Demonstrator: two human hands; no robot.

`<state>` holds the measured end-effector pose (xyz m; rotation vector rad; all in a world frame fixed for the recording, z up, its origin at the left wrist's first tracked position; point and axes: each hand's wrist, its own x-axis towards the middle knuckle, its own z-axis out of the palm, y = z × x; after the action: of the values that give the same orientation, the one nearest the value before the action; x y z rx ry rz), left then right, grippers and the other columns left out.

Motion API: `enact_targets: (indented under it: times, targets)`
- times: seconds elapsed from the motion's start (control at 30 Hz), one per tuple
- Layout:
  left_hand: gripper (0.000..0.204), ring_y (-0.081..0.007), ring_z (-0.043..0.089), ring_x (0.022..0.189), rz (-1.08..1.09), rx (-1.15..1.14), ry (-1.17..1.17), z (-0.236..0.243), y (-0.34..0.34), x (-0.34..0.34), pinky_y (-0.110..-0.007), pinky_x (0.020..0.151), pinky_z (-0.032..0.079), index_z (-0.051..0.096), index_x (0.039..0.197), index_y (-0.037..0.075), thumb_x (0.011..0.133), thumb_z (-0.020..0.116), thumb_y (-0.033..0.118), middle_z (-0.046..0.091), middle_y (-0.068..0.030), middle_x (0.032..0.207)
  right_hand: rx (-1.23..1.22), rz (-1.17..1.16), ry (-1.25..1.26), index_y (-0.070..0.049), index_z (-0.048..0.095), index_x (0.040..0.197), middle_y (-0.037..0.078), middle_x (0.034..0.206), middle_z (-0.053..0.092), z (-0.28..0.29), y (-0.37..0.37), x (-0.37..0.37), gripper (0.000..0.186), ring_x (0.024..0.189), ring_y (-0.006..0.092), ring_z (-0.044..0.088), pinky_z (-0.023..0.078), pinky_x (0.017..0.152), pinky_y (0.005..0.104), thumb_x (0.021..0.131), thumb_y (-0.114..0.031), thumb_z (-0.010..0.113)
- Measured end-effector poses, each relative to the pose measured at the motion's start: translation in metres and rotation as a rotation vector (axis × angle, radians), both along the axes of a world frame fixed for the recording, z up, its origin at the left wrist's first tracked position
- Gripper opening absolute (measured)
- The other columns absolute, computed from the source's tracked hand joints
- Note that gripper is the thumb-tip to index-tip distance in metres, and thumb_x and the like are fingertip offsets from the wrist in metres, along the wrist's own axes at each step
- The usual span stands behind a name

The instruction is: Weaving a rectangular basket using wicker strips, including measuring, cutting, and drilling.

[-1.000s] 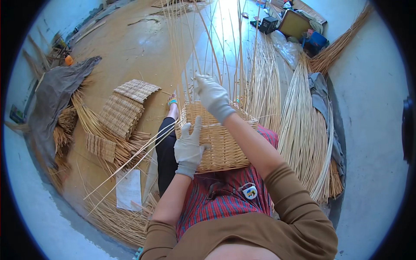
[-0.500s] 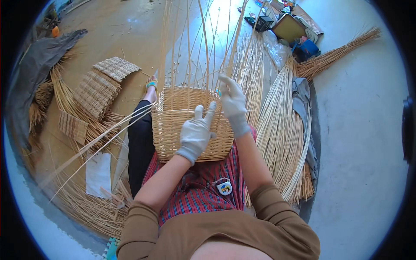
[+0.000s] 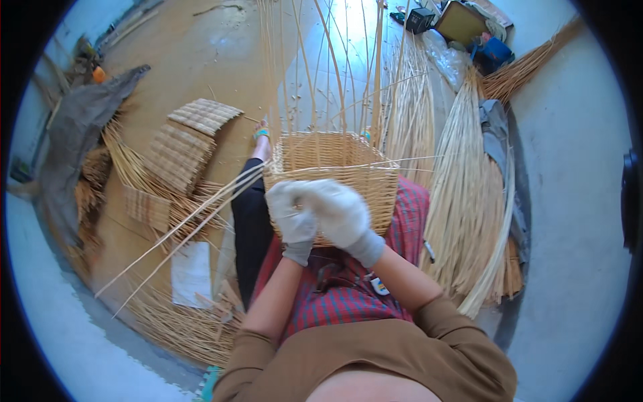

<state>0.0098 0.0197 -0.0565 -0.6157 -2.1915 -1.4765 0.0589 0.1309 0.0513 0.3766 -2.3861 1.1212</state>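
Note:
A square wicker basket (image 3: 375, 191) stands between my legs, leaning on my lap. Tall uncut stakes (image 3: 343, 87) rise from its walls. Both my hands wear white gloves with grey cuffs and meet in front of the basket's near wall. My left hand (image 3: 292, 216) has its fingers curled in against the right one. My right hand (image 3: 343, 213) reaches across to it, smeared by motion, its fingertips hidden. Whether anything small is between them cannot be seen. Long weaving strands (image 3: 194, 221) run out from the basket's left rim, and thinner ones pass the right corner.
To the right lie long bundles of pale splints (image 3: 455, 201) and a brown bundle (image 3: 529, 63). Woven panels (image 3: 181, 157), a white cloth (image 3: 191, 273) and loose reeds (image 3: 174, 321) are on the left floor. A grey sheet (image 3: 87, 147) and a blue container (image 3: 494, 53) lie farther off.
My hands have come down from the basket's rim and stakes and met before its near wall. The right hand has moved left and toward me. The whole view has shifted, placing things farther right.

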Motion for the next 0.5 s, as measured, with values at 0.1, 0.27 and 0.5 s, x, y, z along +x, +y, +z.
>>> enact_targets:
  times: [0.1,0.27,0.5]
  targets:
    - [0.035,-0.0205,0.055,0.112,-0.08,-0.001,-0.052,-0.009,-0.025,-0.031,-0.032,0.087,0.049,0.06,0.115,0.004,0.084,0.074,0.011,0.057,-0.0104,0.117,0.055,0.174,0.107,-0.018,0.057,0.134,0.01,0.123,0.063,-0.005,-0.072,-0.038,0.047,0.111,0.0286,0.063,0.054,0.088,0.0411,0.086,-0.015,0.058]
    - [0.054,-0.0216,0.049,0.124,-0.208,0.093,-0.265,-0.014,-0.052,-0.076,-0.035,0.105,0.039,0.054,0.127,0.006,0.079,0.078,0.005,0.05,-0.0118,0.131,0.341,0.282,0.054,-0.021,0.055,0.133,0.007,0.115,0.064,-0.024,-0.105,-0.057,0.05,0.107,0.0278,0.062,0.051,0.09,0.0427,0.084,-0.012,0.058]
    - [0.057,-0.0227,0.046,0.125,-0.528,-0.026,-0.507,0.003,-0.069,-0.107,-0.036,0.103,0.042,0.057,0.122,0.006,0.076,0.085,0.023,0.049,-0.0123,0.129,-1.252,-0.157,-0.207,-0.007,0.06,0.111,0.005,0.095,0.07,-0.065,0.009,-0.024,0.017,0.086,0.0155,0.069,0.053,0.059,0.0241,0.101,-0.01,0.047]
